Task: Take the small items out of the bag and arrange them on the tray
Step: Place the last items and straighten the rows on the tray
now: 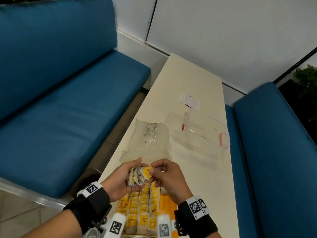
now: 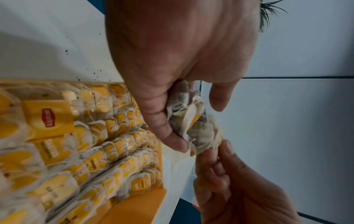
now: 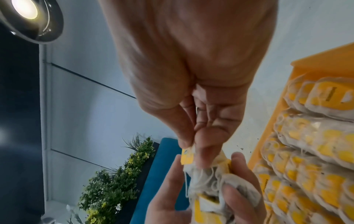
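**Operator:** Currently, where is the item being handled?

**Inspector:** A clump of tea bags (image 1: 137,176) sits in the left hand (image 1: 122,179), held above the far end of the orange tray (image 1: 169,204). The left fingers (image 2: 162,125) curl round the clump; the left thumb (image 2: 217,98) stands apart from it, not pressing.

**Operator:** State of the right hand?

**Inspector:** The right hand (image 1: 165,176) pinches one yellow tag (image 1: 147,171) between thumb and forefinger at the top of the clump. The remaining right fingers are loosely curled. String loops run from the tag into the clump.

**Operator:** Tray contents?

**Inspector:** Rows of tea bags with yellow tags (image 2: 107,145) lie overlapped in the tray, filling its left portion. One tag carries a red Lipton logo (image 2: 48,117). Bare orange tray floor shows on the right side. Dark specks are scattered on the table beside the tray.

**Operator:** Location of the bag?

**Inspector:** The clear plastic bag (image 1: 147,140) lies crumpled on the cream table (image 1: 193,78), just beyond the hands. Its contents cannot be determined.

**Operator:** Surrounding items?

**Inspector:** A clear plastic container with pink latches (image 1: 202,134) rests to the right of the bag. A small white wrapper (image 1: 188,101) lies farther back. Blue cushioned benches (image 1: 68,100) flank the table on both sides.
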The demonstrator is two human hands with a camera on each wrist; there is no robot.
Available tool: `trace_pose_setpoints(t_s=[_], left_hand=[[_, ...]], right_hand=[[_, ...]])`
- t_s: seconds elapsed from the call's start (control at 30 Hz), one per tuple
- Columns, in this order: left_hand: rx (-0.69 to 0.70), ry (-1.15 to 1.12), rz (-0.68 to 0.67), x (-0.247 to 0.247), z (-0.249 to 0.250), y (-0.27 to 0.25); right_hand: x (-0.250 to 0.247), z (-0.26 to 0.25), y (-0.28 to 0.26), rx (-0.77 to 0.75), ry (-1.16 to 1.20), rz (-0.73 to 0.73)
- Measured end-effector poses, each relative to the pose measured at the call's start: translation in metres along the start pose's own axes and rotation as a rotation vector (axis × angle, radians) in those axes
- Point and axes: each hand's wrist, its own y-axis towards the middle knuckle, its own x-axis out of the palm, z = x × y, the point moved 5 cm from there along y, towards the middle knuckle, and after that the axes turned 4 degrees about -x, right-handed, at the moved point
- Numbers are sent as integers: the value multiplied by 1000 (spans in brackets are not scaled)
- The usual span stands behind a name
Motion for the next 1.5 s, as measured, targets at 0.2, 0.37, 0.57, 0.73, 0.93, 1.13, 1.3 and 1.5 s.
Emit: trace_pose_setpoints(t_s=[0.2,0.37,0.57,0.73,0.93,1.13,1.3,1.5], left_hand=[[34,-64,-64,-4,0,0],[79,-27,-154,0,1,-1],[103,55,-120,2,2,0],[111,56,-108,1,4,-2],[101,54,-89,0,2,0],[104,87,-118,-1,0,-1],[86,167,-118,-1,-3,0],[60,211,-98,-4,-5,2]], right_hand=[[-6,-4,3,44,128,-71],[-10,1,6,103,232,-83],[-11,6,8,152,213,-80],[-16,2,7,143,181,-81],[-19,-4,9,120,164,-45],[-23,-6,12,75,201,22],[-28,-10,15,8,281,82],[-33,-8,22,35,295,130]])
